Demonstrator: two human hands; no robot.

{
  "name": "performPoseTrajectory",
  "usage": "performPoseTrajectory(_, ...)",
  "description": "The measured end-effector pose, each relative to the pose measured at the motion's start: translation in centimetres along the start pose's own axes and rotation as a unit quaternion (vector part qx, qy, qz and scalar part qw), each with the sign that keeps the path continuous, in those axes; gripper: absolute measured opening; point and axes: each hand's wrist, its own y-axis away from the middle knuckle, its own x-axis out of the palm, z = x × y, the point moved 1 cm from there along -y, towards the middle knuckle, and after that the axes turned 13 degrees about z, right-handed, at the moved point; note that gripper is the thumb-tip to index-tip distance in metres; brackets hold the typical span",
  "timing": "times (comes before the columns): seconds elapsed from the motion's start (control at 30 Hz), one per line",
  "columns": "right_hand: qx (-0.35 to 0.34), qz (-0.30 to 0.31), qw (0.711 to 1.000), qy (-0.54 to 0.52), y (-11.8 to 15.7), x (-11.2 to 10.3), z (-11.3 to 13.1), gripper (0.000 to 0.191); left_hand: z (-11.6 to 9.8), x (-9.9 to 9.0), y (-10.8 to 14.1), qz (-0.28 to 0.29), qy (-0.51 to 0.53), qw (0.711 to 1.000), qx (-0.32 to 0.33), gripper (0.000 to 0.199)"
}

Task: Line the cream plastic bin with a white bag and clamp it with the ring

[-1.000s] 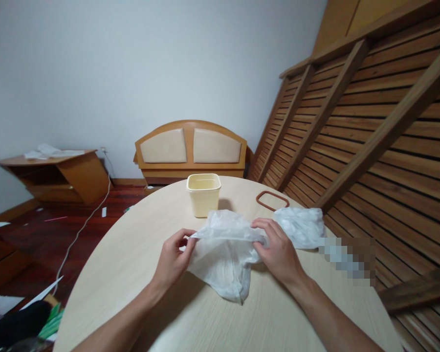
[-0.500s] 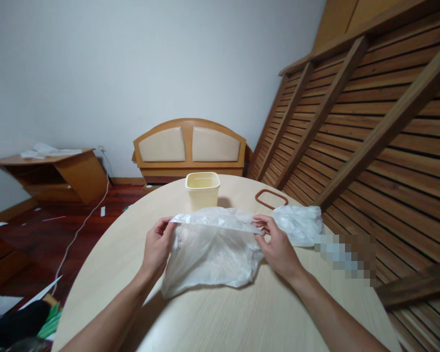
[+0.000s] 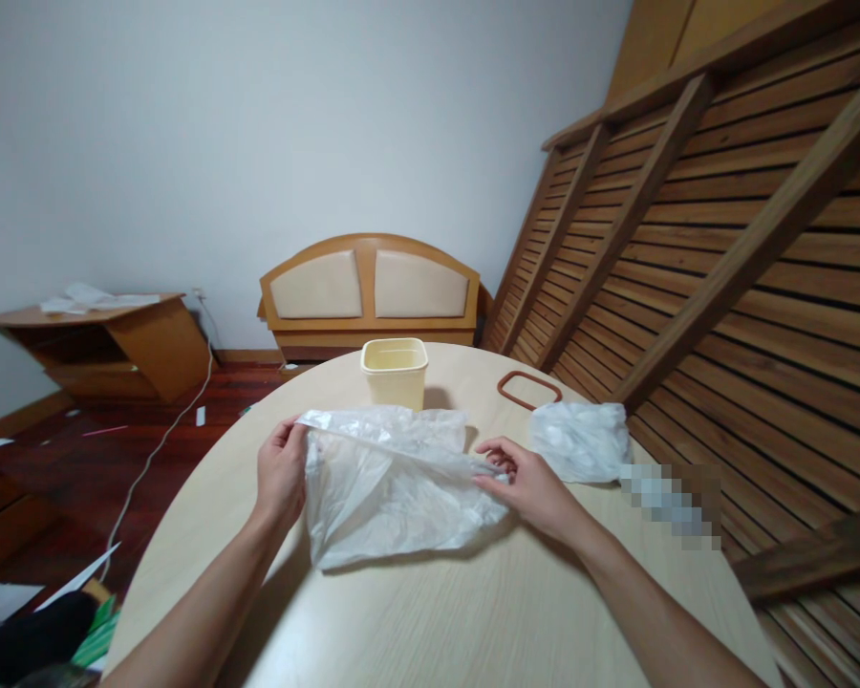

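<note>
The left hand (image 3: 281, 473) has shifted outward, leaving the white plastic bag (image 3: 401, 506) stretched wider, its edge slanting down to the right hand (image 3: 537, 489); both hands' fingers pinch it (whether its mouth is parted, I cannot tell). It spreads just before the yellow bin (image 3: 396, 387), with bare tabletop (image 3: 430, 635) nearer the body and bundled plastic (image 3: 580, 441) beside the right hand.

Bag (image 3: 408, 506) milky white. Bin (image 3: 396, 384) pale yellow. Ring (image 3: 502, 384) orange-brown. Table (image 3: 416, 631) pale beige, fine-grained. Floor (image 3: 57, 478) dark red. Headboard (image 3: 367, 279) honey-brown, panels (image 3: 315, 285) cream. Slats (image 3: 641, 285) brown, dark stripes between. Wall (image 3: 330, 115) pale blue-grey.
</note>
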Motion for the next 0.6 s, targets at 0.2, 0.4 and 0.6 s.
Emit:
performPoseTrajectory(0.2,0.05,-0.002,0.997,-0.056,-0.3,-0.4,-1.1,0.021,0.6,-0.3,-0.8,-0.018,0.005,1.0,-0.01,0.039)
performPoseTrajectory(0.4,0.088,-0.013,0.957,-0.275,-0.2,-2.0,-0.7,0.046,1.1,-0.3,-0.9,0.002,-0.006,1.0,-0.022,0.04)
performPoseTrajectory(0.6,0.041,-0.049,0.89,-0.452,0.1,-3.0,0.4,0.053,1.3,-0.4,-0.8,0.013,-0.02,0.999,-0.035,0.041)
